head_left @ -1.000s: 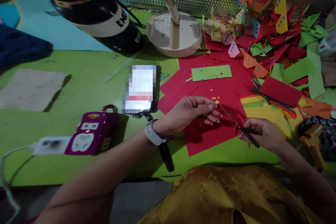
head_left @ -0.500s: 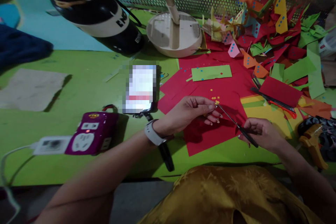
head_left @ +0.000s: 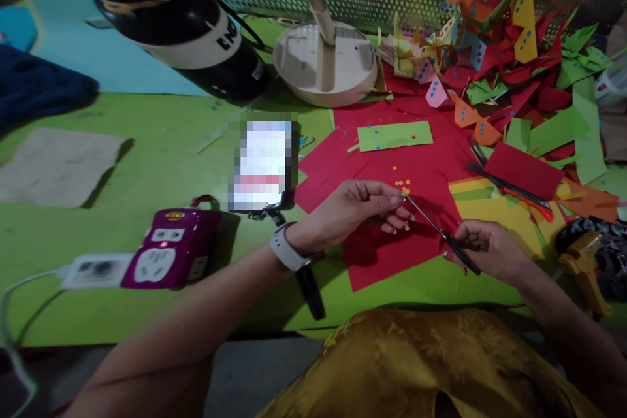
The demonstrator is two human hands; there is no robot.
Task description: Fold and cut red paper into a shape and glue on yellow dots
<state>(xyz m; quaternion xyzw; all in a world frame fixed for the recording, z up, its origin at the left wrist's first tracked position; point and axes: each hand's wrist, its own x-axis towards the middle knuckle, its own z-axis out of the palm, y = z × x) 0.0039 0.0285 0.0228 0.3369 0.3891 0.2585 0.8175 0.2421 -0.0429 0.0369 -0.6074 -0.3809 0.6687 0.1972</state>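
My right hand (head_left: pixel 490 249) is closed around the dark handles of a pair of scissors (head_left: pixel 429 221), whose blades point up and left. The blade tips reach the thumb of my left hand (head_left: pixel 375 204). That hand is pinched, thumb against forefinger, with the other fingers loosely curled; whatever sits in the pinch is too small to make out. Tiny yellow paper squares (head_left: pixel 399 183) lie just beyond the fingertips on a red paper sheet (head_left: pixel 377 268). Further back on the red paper rests a green paper strip (head_left: pixel 396 136) with a few small blue and red bits.
A lit phone (head_left: pixel 264 166) lies left of my hands, near a purple power adapter (head_left: pixel 171 248). Behind stand a black bottle (head_left: pixel 196 32) and a round white stand base (head_left: pixel 326 65). Folded coloured paper (head_left: pixel 475 59) is heaped at right, above a yellow glue gun (head_left: pixel 585 268).
Both hands keep almost the same place. The scissors' handle end has shifted very slightly left.
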